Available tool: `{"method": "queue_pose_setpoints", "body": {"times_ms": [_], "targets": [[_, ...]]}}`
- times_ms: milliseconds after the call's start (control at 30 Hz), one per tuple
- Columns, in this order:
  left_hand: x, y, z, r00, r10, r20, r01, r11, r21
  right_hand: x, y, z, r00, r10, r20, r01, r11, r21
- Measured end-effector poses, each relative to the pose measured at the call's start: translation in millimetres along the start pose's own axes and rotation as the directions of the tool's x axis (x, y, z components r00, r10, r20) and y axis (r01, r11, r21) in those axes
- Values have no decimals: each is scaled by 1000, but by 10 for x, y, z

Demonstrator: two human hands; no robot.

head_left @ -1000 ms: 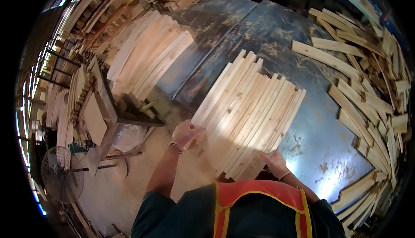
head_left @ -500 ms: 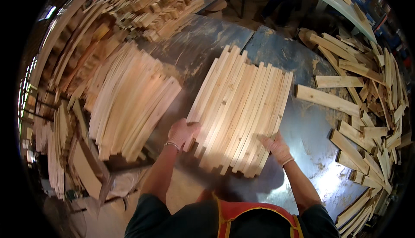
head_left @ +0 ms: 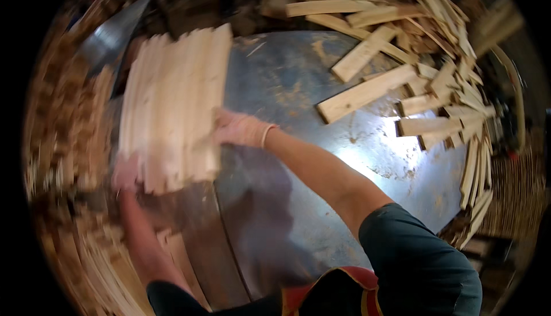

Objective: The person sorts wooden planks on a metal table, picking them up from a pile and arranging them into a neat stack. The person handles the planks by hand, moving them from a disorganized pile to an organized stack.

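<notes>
A row of pale wooden strips [head_left: 175, 106], laid side by side with uneven ends, sits at the far left of the metal table [head_left: 275, 81]. My left hand [head_left: 127, 172] presses against its near left edge; motion blurs the fingers. On the opposite edge, my right hand [head_left: 244, 128] grips the outermost strip, thumb and fingers against the wood. Between them the two hands squeeze the row together. Both wear what look like thin, pale gloves, and the right has a band at the wrist.
Loose offcut boards [head_left: 367, 92] lie in a jumbled heap along the right side of the table. Stacked lumber [head_left: 69, 127] fills the left side, blurred. More strips [head_left: 109, 258] lie at the lower left, beside my left forearm. A seam runs across the tabletop near me.
The view has swung to the right. Both hands have carried the row of strips leftward and away across the table, keeping hold of its two sides.
</notes>
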State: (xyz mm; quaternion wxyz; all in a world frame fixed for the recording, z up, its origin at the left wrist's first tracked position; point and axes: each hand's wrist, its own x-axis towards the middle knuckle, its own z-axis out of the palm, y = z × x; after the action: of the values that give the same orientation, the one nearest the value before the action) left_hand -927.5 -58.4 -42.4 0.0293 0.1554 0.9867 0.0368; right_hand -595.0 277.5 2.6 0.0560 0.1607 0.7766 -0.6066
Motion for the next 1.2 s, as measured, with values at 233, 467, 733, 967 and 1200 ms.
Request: {"method": "queue_pose_setpoints", "body": {"times_ms": [233,467,733,967,1200], "targets": [[-1512,643,-196,844,457,-281,-498,862,-95,-1425,929,-1679,953,-89,-288,-230,403,-886],[-3782,2182,-118,636,771,-19,-744,607,-280,-2408,939,-1332,996,-91,6,33,292,-956],[-5045,2604,460,761,559,330,-600,800,29,-4309,1653,-2533,890,5,-456,-344,663,-665],[-5848,3059,300,727,488,482,-340,867,-365,-5404,2746,-3653,744,378,-550,-645,195,-739],[-6595,2561,225,465,496,733,807,104,-582,-5438,2066,-1994,939,312,-145,-338,918,-209]]}}
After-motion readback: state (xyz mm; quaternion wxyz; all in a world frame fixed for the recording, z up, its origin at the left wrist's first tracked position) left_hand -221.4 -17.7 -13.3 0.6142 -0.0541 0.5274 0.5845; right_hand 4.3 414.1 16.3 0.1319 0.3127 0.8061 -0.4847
